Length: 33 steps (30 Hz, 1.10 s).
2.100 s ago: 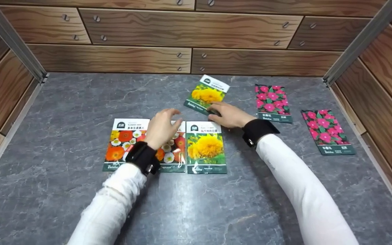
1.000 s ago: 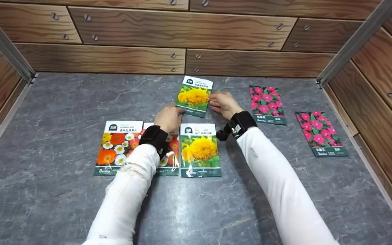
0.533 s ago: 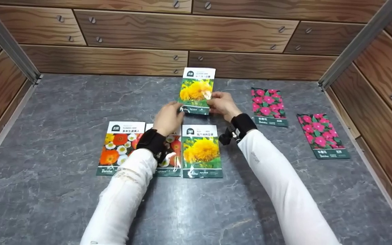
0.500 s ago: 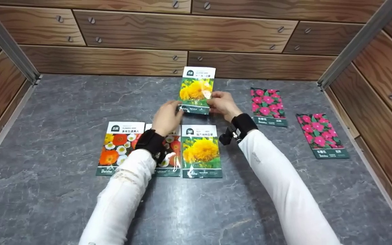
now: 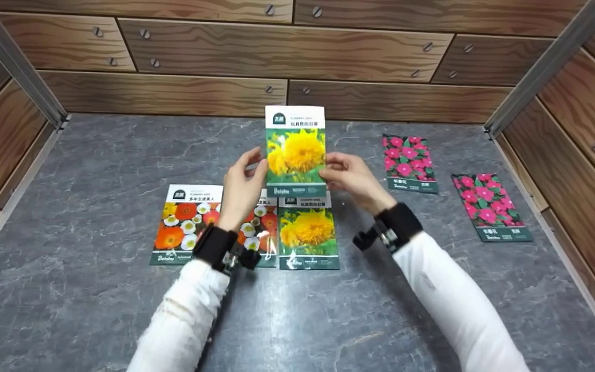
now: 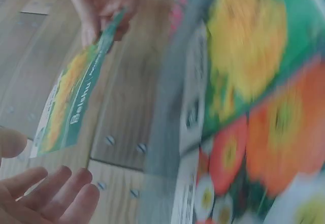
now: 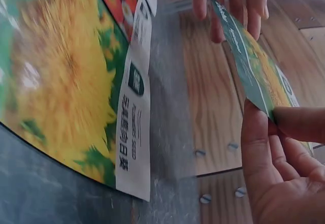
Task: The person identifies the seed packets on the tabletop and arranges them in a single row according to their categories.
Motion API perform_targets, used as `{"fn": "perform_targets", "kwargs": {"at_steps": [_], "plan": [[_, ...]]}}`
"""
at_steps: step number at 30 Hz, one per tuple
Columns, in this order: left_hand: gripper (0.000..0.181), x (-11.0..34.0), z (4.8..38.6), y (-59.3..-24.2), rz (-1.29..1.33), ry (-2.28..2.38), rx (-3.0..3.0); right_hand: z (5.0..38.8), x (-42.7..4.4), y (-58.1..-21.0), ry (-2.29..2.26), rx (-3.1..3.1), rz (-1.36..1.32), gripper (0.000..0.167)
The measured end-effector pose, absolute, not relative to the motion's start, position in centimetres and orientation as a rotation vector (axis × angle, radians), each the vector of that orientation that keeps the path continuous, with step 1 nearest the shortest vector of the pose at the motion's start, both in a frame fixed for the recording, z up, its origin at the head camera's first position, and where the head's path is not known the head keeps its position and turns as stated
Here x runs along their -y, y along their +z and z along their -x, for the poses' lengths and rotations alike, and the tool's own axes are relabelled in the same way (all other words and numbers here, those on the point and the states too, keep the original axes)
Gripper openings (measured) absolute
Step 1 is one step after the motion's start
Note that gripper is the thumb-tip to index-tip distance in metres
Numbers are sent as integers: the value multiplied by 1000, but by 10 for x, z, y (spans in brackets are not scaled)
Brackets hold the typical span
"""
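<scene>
A seed packet with a yellow sunflower (image 5: 296, 155) is held up off the table. My right hand (image 5: 357, 178) pinches its right edge between thumb and fingers, seen closely in the right wrist view. My left hand (image 5: 243, 183) is at the packet's left edge; in the left wrist view its thumb and fingers (image 6: 58, 193) are spread on either side, apart from the packet. Below lies a second sunflower packet (image 5: 308, 235), its top partly covered. To its left lie two poppy packets, one in full sight (image 5: 186, 232) and another (image 5: 264, 227) partly behind my left hand.
Two packets with pink flowers lie on the right, a farther one (image 5: 408, 160) and a nearer one (image 5: 491, 204). The grey marbled table (image 5: 96, 310) is bordered by wood-patterned walls (image 5: 204, 51) at the back and sides.
The second sunflower packet, earlier tilted on the table at the back, has been straightened, lifted and brought nearer. My left hand was touching its lower left corner and now stands apart.
</scene>
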<state>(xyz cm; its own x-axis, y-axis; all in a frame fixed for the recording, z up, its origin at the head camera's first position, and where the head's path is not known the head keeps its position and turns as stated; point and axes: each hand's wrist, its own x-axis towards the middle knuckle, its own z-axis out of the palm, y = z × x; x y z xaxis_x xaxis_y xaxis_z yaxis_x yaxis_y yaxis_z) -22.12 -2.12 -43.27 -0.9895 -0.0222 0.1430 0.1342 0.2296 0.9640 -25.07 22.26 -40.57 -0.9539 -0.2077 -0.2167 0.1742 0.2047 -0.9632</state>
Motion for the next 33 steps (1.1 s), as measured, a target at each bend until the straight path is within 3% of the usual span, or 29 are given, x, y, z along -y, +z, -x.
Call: {"fn": "perform_targets", "kwargs": {"at_steps": [4,11,15,33], "plan": [[45,13,202,-425,92,-2008,2235,226,-228,-405,-1837,-2198,112,39],[45,-3,188,-448,191,-1991,2135,194,-234,-406,-1828,-2298,160,40],[42,-9,172,-431,228,-2017,2126,181,-240,-402,-1801,-2378,170,38],[49,-38,146,-423,332,-1830,2389,151,-273,-389,-1614,-2701,156,32]]}}
